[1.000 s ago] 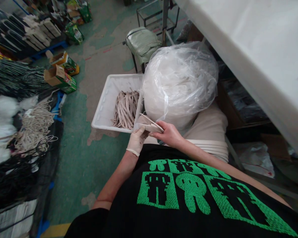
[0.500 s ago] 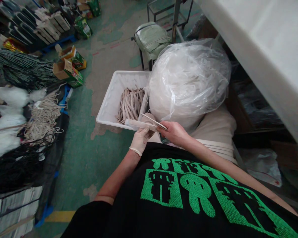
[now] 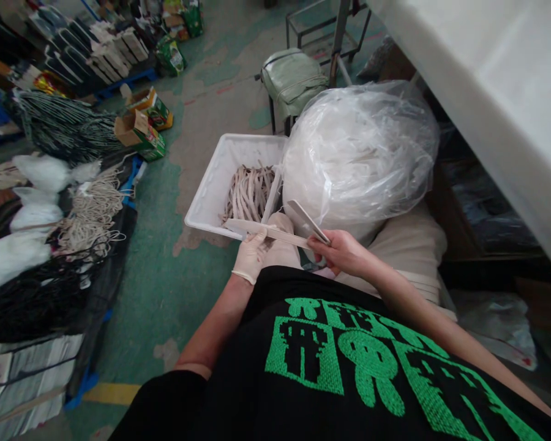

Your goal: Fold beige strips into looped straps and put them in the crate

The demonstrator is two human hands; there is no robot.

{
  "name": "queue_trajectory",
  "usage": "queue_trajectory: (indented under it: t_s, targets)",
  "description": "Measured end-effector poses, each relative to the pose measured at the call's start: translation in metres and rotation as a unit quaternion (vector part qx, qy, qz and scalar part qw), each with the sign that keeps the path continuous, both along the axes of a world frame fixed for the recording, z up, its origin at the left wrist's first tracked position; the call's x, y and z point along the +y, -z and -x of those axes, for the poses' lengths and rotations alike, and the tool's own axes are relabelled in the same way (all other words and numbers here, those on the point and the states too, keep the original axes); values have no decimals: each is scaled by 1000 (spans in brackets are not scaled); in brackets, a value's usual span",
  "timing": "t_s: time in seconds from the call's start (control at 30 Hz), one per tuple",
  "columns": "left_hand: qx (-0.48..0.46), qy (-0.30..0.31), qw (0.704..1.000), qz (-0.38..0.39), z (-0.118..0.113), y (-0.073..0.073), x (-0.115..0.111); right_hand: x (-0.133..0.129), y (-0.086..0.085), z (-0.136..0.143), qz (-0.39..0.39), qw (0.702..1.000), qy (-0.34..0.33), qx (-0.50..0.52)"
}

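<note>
My left hand [image 3: 251, 252], in a thin pale glove, is closed on a flat pale strip [image 3: 287, 236]. One end of it sticks out beyond my left fingers, over the near rim of a white plastic bin [image 3: 203, 195]. My bare right hand [image 3: 342, 251] pinches the strip's other end. Out of my right fingers a stiff-looking flat piece [image 3: 305, 218] slants up to the left; whether it belongs to the same strip I cannot tell. Inside the bin lies a heap of similar beige strips [image 3: 250, 193].
A large plastic-wrapped white bundle [image 3: 353, 156] stands right of the bin, with a green padded stool [image 3: 294, 79] behind it. A white table edge [image 3: 477, 86] juts in at upper right. Cords [image 3: 94, 211] and open cartons [image 3: 140, 135] lie to the left.
My hands have moved apart, with more of the strip showing between them. The flat piece in my right hand now points up more steeply and shows its broad face.
</note>
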State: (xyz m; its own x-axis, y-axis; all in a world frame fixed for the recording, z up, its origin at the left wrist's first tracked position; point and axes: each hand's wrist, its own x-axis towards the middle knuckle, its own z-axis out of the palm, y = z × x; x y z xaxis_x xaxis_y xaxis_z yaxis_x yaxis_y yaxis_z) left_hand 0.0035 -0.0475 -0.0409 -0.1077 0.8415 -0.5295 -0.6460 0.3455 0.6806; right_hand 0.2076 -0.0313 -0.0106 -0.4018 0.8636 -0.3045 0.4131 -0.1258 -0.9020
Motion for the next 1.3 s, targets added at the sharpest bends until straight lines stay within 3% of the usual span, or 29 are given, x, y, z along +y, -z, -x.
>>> queue_trajectory:
  t_s: [0.2,0.37,0.53,0.73,0.9,1.1,1.3]
  targets:
    - [10,76,997,-17,-11,0,-5,1,1,2,-52,997,-8,-52]
    - [0,15,1000,-21,-11,1,-3,-2,1,-5,1,999,-20,-25]
    - [17,74,997,-32,-18,2,-7,-4,0,-2,-4,999,2,-52]
    - [3,-7,1000,-26,-11,-5,-3,-5,3,-6,18,1000,-1,-13]
    - [32,77,995,-47,-24,1,-8,-5,4,-1,-11,999,5,-49]
    - [-3,17,999,-30,-12,-5,-2,-9,0,-13,20,1000,-19,-11]
    - [-39,55,998,-10,-25,-6,-3,-9,1,-4,0,999,-16,-38]
